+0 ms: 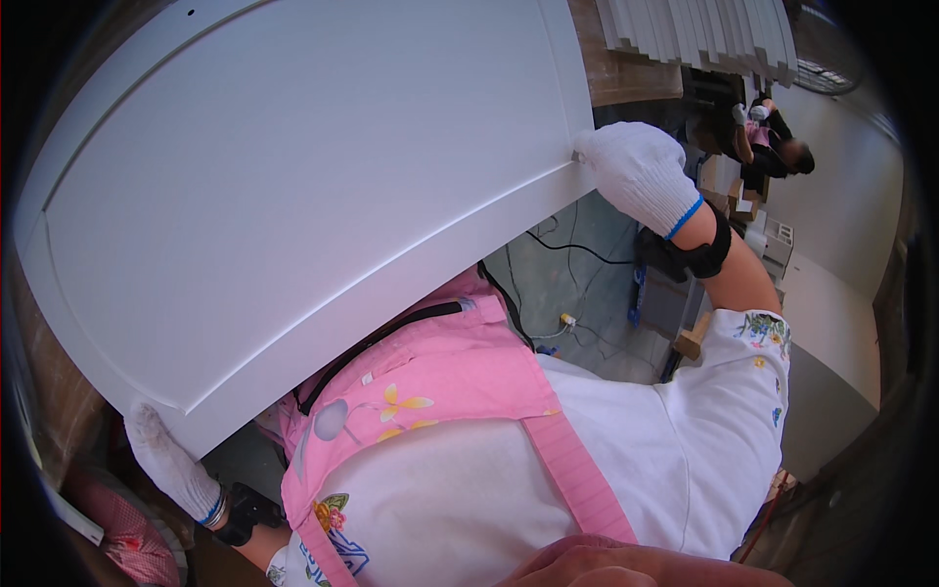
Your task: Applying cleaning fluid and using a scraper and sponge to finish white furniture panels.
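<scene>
Over a cable-strewn workshop floor (pixel 577 284), both gloved hands' fingers (pixel 626 161) clamp the white panel's (pixel 293 196) edges.

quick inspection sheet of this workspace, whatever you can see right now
surface: grey floor below; no bench visible
job's things: large white panel with a routed groove, held up by its edges
clutter: wooden block; stacked white boards behind
grippers: left hand gloved, at the panel's lower corner; right hand gloved, gripping its right edge
cables: black cables loose on the floor
surroundings: another person works in the background
</scene>
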The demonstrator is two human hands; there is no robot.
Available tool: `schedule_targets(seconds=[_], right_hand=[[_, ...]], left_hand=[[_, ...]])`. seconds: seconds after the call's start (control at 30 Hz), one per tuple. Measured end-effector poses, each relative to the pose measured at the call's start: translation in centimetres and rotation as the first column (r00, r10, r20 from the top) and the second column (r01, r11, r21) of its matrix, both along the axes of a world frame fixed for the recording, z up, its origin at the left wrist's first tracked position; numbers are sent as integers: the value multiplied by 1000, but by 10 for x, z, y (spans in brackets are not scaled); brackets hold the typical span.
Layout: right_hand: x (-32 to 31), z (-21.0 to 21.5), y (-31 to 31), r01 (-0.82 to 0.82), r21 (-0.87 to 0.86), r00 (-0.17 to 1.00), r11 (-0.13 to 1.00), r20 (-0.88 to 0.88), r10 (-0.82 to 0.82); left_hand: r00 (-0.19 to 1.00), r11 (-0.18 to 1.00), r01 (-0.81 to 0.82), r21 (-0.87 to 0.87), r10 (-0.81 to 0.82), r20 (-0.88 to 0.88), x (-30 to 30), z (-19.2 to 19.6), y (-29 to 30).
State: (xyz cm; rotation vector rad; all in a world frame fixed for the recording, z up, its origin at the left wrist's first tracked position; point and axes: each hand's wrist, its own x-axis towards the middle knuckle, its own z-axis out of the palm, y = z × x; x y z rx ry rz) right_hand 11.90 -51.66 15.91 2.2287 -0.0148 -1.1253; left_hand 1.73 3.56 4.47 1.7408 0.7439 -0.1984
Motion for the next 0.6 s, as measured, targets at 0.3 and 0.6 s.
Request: schedule_targets(seconds=[0.3, 0.6], right_hand=[[-14, 3, -47, -31, 536, 660, 844, 645, -385], [-100, -101, -88, 191, 973, -159, -127, -97, -983]], left_hand=[[998, 999, -50, 13, 50, -37, 2, 5, -4], [997, 1000, -6, -14, 7, 78, 0, 50, -28]])
